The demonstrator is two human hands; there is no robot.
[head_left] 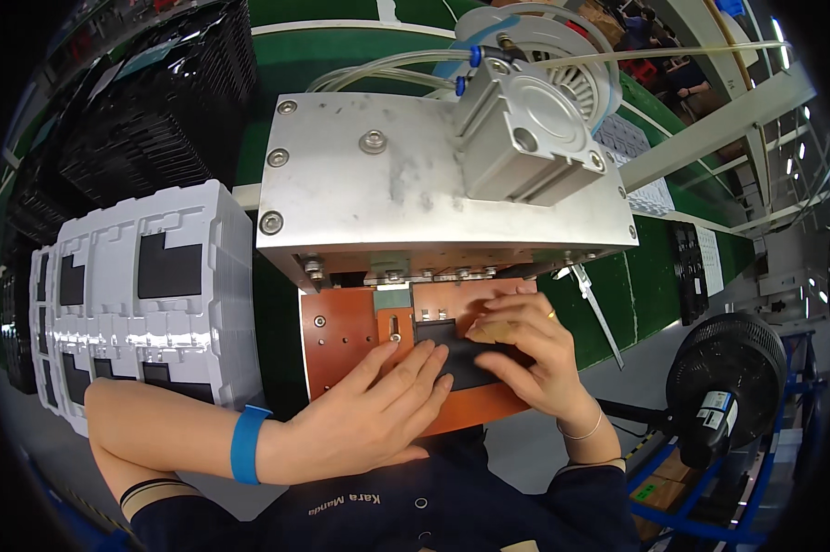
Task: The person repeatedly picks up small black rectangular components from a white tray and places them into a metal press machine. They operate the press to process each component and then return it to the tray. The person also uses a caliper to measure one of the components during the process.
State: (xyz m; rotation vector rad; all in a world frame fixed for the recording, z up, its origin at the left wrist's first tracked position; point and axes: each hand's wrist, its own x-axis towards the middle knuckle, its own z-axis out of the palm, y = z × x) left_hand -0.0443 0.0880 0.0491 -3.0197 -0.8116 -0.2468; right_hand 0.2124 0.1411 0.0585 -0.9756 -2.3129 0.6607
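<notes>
A flat black rectangular piece (pixel 466 361) lies on the orange-brown fixture plate (pixel 341 322) in front of the metal press (pixel 378 198). Flat and with its fingers stretched out, my left hand (pixel 378 405) rests with its fingertips on the left edge of this piece. My right hand (pixel 530 354) curves over the right side of it, thumb and fingers apart, the fingertips touching or just above the surface. A yellowish wrap covers one of its fingers. A slotted block (pixel 395 327) with a screw stands on the plate left of the piece.
White trays (pixel 130 248) holding black pieces are stacked on the left, with black trays (pixel 157 110) behind. An air cylinder (pixel 535 138) tops the press. Calipers (pixel 599 317) lie on the green bench to the right, near a black fan (pixel 723 386). A reel (pixel 571 78) stands behind.
</notes>
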